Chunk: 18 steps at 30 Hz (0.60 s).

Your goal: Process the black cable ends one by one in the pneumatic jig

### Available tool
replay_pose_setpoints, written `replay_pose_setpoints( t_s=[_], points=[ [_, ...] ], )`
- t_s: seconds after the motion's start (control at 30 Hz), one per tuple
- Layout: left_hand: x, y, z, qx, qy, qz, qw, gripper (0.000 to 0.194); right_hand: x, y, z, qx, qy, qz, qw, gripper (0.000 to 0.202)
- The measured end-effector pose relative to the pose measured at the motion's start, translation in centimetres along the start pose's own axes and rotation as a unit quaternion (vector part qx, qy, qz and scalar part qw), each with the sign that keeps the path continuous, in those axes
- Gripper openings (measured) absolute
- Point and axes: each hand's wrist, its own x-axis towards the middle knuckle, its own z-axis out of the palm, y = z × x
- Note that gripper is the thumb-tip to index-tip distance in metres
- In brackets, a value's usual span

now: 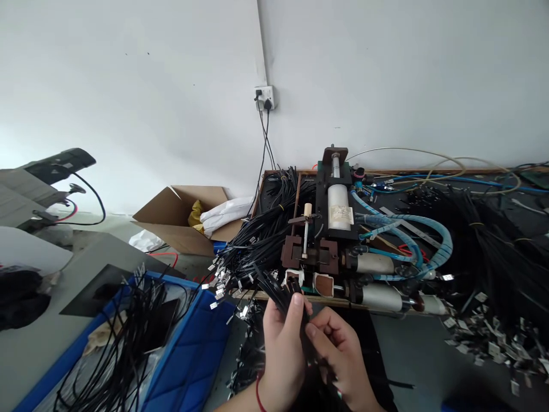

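My left hand (281, 343) is closed around a bundle of black cables (274, 290), thumb on top, with the cable ends fanning out past the fingers. Close beside it, my right hand (341, 355) has its fingers curled, with thumb and forefinger pinched at the same bundle just below the left thumb. Below the hands the strands run down into dark shadow, where detail is lost. Just ahead of both hands stands a pneumatic machine (338, 206) with brown clamp blocks (328, 256) and silver cylinders (375, 263).
More black cables with silver connector ends (261, 240) lie left of the machine, and another large heap (493, 246) lies right. A blue bin (193, 337) holds loose cables. Behind it is an open cardboard box (171, 229). Blue air hoses (444, 234) loop beside the cylinders.
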Motion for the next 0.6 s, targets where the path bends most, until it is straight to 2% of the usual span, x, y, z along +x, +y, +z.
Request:
replay_pose_setpoints(
  t_s=[0.13,0.3,0.4,0.47,0.6],
  points=[
    [0.5,-0.4,-0.1,-0.031,-0.014,0.003,0.999,0.043,0.8,1.2,-0.5,0.043,-0.021,0.019,0.999,0.045],
    [0.3,-0.6,-1.3,-0.043,-0.022,0.053,0.997,0.038,1.3,2.0,-1.3,0.076,-0.082,0.076,0.991,0.044],
    [0.0,-0.8,-1.9,-0.055,-0.040,0.021,0.997,0.045,1.8,2.9,-1.7,0.080,-0.096,0.120,0.985,0.044],
    [-0.2,-1.0,-1.9,-0.074,-0.029,-0.008,0.997,0.050,2.3,3.4,-1.8,0.087,-0.087,0.142,0.982,0.045],
    [-0.6,-1.3,-1.3,-0.122,-0.005,-0.018,0.992,0.042,3.4,3.2,-1.5,0.126,-0.097,0.166,0.973,0.043]
  ],
)
